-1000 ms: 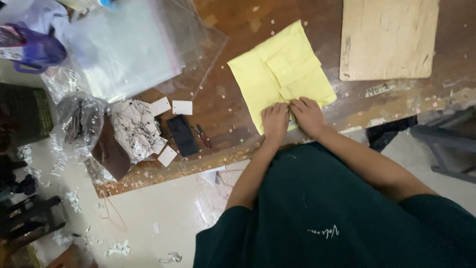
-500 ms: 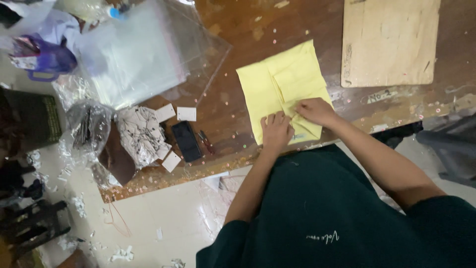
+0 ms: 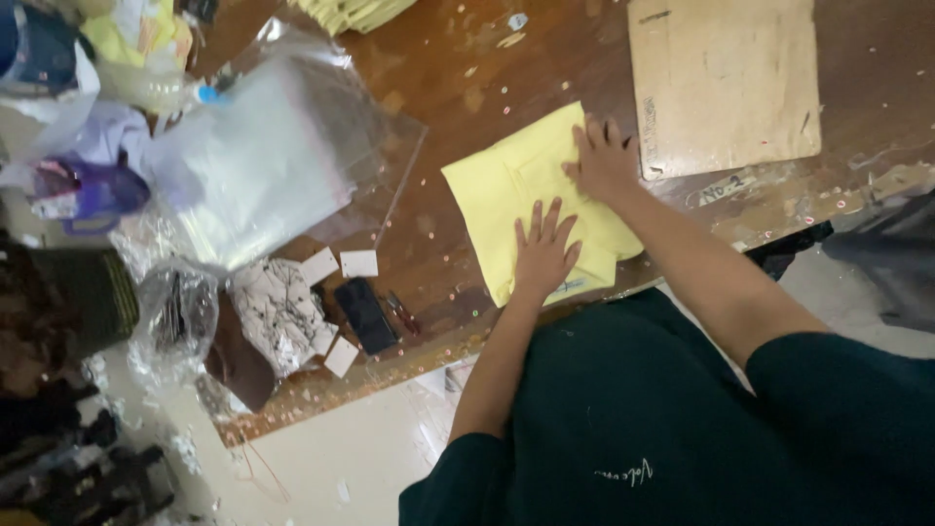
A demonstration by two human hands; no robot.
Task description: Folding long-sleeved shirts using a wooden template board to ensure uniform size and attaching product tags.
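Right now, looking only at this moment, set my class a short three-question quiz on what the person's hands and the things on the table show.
1. True or false: both hands lie flat, fingers spread, on the yellow folded cloth.
2. Which lies closest beside the right hand? A) the pale wooden board B) the dark phone C) the clear plastic bag
3. Fill in: the left hand presses the part of the cloth nearest the table's ____ edge.

Key:
1. True
2. A
3. Front, the edge nearest the person
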